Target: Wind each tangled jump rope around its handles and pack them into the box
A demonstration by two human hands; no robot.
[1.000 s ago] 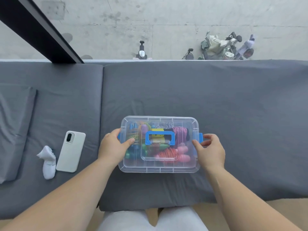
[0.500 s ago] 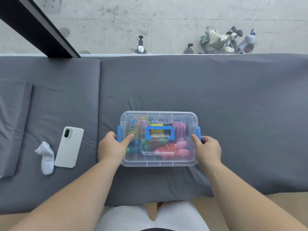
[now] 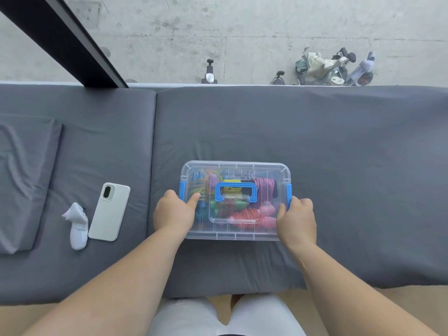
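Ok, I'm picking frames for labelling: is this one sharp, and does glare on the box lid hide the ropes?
Head view: sharp across the frame, soft even light, only faint shadows beside the box; its clear lid carries little glare, so the coloured ropes show through.

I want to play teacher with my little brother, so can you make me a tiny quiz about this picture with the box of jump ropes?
1. True or false: the lid of the clear plastic box is off.
2. What lies left of the box on the grey mattress? A a white phone; B a cup; C a book.
3. Fill in: the carry handle on the lid is coloured ____.

Key
1. False: the lid is on, and the left hand and right hand hold the box at its ends.
2. A.
3. Blue.
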